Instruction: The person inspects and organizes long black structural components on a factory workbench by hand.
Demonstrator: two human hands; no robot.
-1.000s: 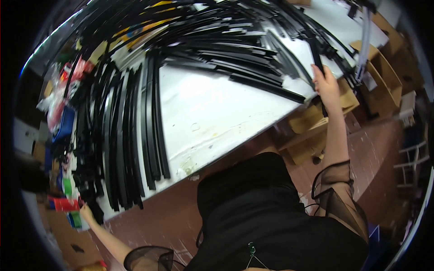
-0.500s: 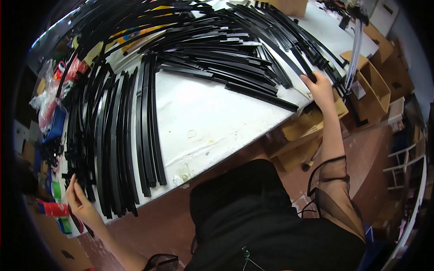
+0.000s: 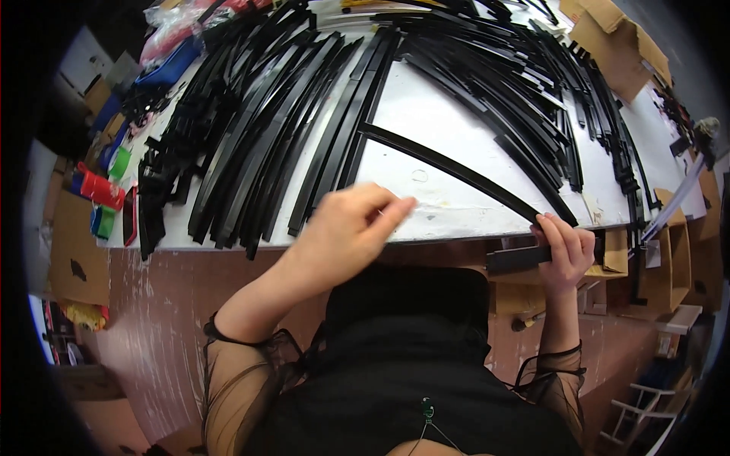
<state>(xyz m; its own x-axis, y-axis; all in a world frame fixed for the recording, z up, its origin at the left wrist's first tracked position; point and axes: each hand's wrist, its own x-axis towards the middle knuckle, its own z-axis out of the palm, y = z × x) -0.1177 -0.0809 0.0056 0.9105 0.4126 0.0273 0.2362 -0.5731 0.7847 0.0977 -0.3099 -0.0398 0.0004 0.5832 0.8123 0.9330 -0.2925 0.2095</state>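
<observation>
My right hand (image 3: 566,251) is closed on black strips at the table's front edge. One long, slightly curved black strip (image 3: 456,172) runs from its fingertips across the white table to the far left. A shorter black piece (image 3: 519,259) juts left from under the same fingers, below the table edge; whether it is a separate strip I cannot tell. My left hand (image 3: 346,228) is over the front edge, thumb and fingers curled together. Something tiny may be between them, but it does not show plainly. Beyond it lie rows of long black strips (image 3: 262,129).
More black strips (image 3: 487,83) are fanned out on the right half of the white table (image 3: 426,201). At the left stand a blue bin (image 3: 169,62), a red roll (image 3: 99,186) and green tape rolls (image 3: 119,162). Cardboard boxes (image 3: 620,45) are at the far right.
My left hand has come from the table's left end to the middle and closed. My right hand has drawn a strip off the right-hand pile toward the front edge. The view has turned left.
</observation>
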